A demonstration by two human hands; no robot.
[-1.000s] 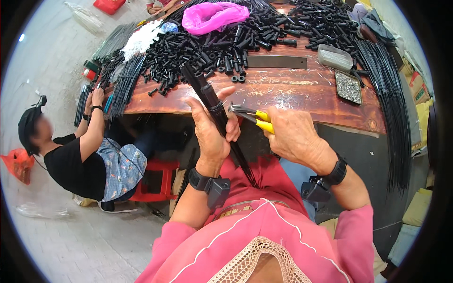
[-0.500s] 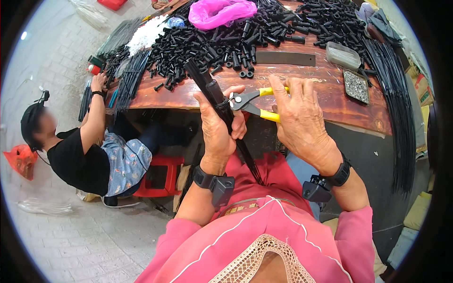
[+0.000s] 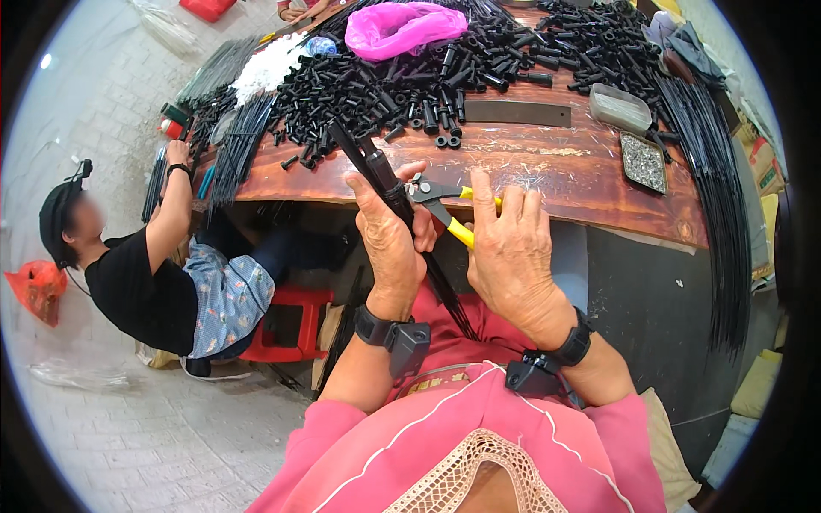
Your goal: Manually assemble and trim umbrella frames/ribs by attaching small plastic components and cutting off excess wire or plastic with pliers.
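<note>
In my left hand (image 3: 389, 239) is a slanting bundle of thin black rods (image 3: 445, 295), with black plastic fittings around its upper part. The fingers wrap around it, and its lower end reaches down toward my lap. My right hand (image 3: 513, 265) grips a pair of pliers (image 3: 438, 190) by its yellow handles. The dark jaws of the pliers are against the side of the bundle, close to my left fingertips. What exactly sits between the jaws is too small to tell. My right palm and fingers partly cover the handles.
Black plastic fittings (image 3: 359, 94) are heaped on the wooden table (image 3: 581, 184), with a pink plastic bag (image 3: 406, 30) on top. A flat metal bar (image 3: 517, 114), a clear box (image 3: 620, 107) and a tray of small metal parts (image 3: 643, 162) lie right. A co-worker (image 3: 141, 274) sits at left.
My right hand has moved left and slightly down, swinging the plier handles downward. The jaws stay beside the bundle. My left hand and the bundle have shifted slightly left.
</note>
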